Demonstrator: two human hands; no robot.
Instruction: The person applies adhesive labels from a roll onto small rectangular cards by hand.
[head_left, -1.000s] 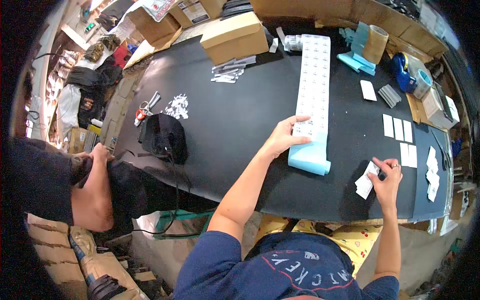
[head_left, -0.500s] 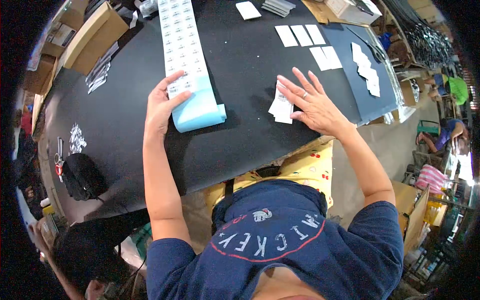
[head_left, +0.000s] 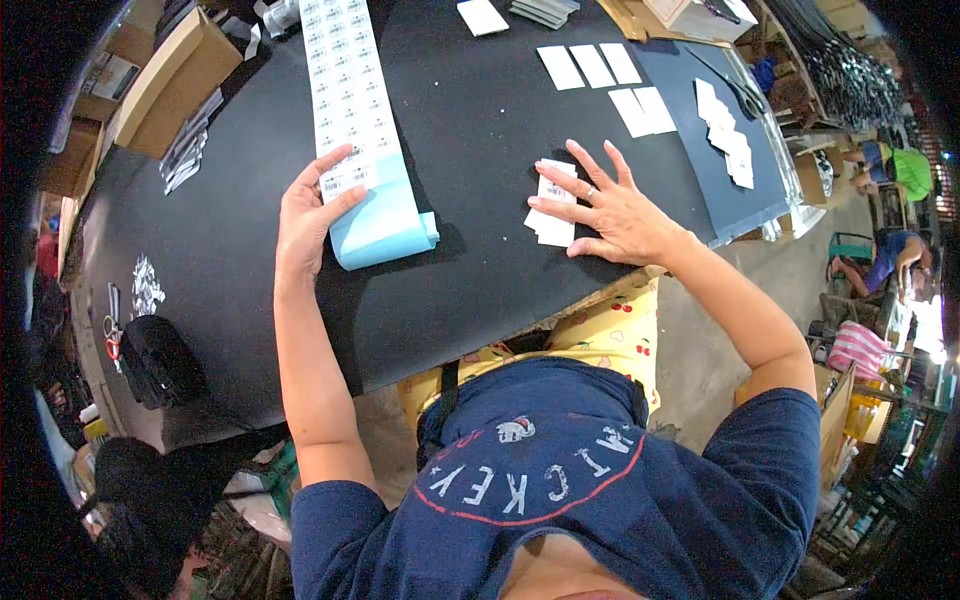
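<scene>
A long strip of white printed labels (head_left: 348, 90) runs down the black table and ends in a curled light-blue backing (head_left: 378, 228). My left hand (head_left: 318, 205) pinches the strip's left edge where the labels meet the blue part, thumb and forefinger on it. On the right, my right hand (head_left: 610, 212) lies with fingers spread over a small pile of white cards (head_left: 553, 228); the top card carries a printed label. Above it, several blank white cards (head_left: 592, 66) lie in two rows. More white cards (head_left: 722, 130) overlap in a line on a dark board.
Scissors (head_left: 112, 335) and a black pouch (head_left: 160, 362) lie at the table's left. A cardboard box (head_left: 185, 80) stands at the upper left beside grey strips (head_left: 193, 150). Other people (head_left: 900, 262) are at the far right. A person in dark clothing is at the lower left.
The view has shifted slightly. My right hand has settled lower over the card pile, its fingers still spread. My left hand keeps its hold on the strip.
</scene>
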